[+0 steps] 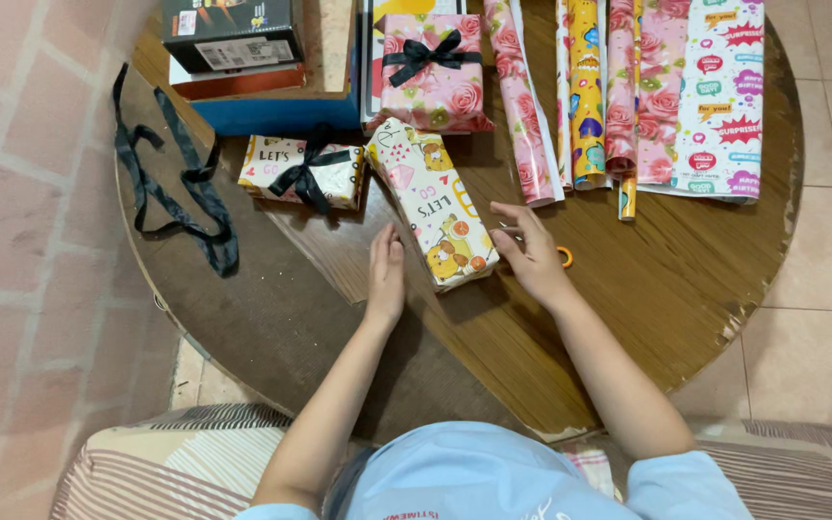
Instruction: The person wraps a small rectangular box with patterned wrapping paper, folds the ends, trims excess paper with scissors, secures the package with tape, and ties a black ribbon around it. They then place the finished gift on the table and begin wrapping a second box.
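L hand (386,274) flat, fingers together, empty, just beside long box wrapped in pale cartoon-print paper (432,204) | R hand (532,252) fingers spread, empty, near box's other side, over orange-handled scissors (564,256) | box lies mid round brown wooden surface (705,279)

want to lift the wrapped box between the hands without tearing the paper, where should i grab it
Grip the wrapped box across its two long sides near the middle, one hand from each side. It lies flat and slanted on the table, and both long sides look clear. The left hand and right hand already flank its near end.
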